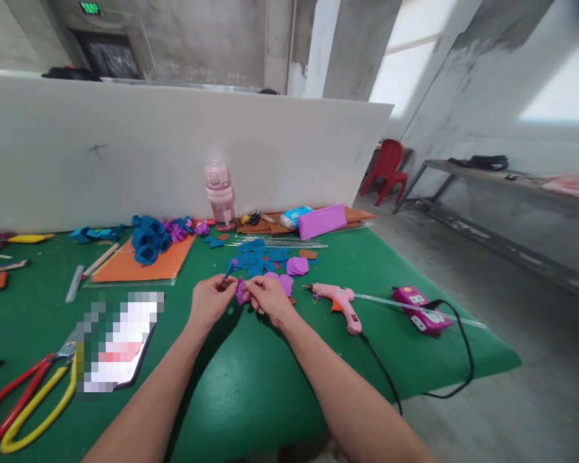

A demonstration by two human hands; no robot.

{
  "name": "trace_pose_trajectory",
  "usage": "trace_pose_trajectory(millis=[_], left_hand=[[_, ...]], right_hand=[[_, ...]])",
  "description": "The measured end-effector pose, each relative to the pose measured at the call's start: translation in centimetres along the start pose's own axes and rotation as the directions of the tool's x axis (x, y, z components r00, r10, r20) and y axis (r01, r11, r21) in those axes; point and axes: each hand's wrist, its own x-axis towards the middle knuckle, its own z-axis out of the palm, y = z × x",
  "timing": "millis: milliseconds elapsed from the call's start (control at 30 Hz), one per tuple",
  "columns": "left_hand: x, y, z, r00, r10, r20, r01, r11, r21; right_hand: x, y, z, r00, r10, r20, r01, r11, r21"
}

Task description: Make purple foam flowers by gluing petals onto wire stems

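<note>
Pink bottle [220,200] — red chair [390,158] — exit sign [91,8]

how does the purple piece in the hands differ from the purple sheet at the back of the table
Size: the purple piece is small, while the purple sheet is much larger.
Place: the purple piece is at the fingertips of the left hand and right hand; the purple sheet lies partly over brown material.
Visibility: fingers partly cover the purple piece; the purple sheet's broad face shows.
Both share a similar purple colour.
</note>
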Motion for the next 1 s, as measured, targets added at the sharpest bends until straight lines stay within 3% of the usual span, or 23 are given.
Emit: trace_pose_trajectory(millis=[1000], left_hand=[[-0.12, -0.18, 0.29, 1.000, -0.001, 0.018, 0.002, 0.999, -0.037]], right_hand=[[0.26, 0.31, -0.25, 0.997, -0.047, -0.053, 0.048, 0.999, 0.020]])
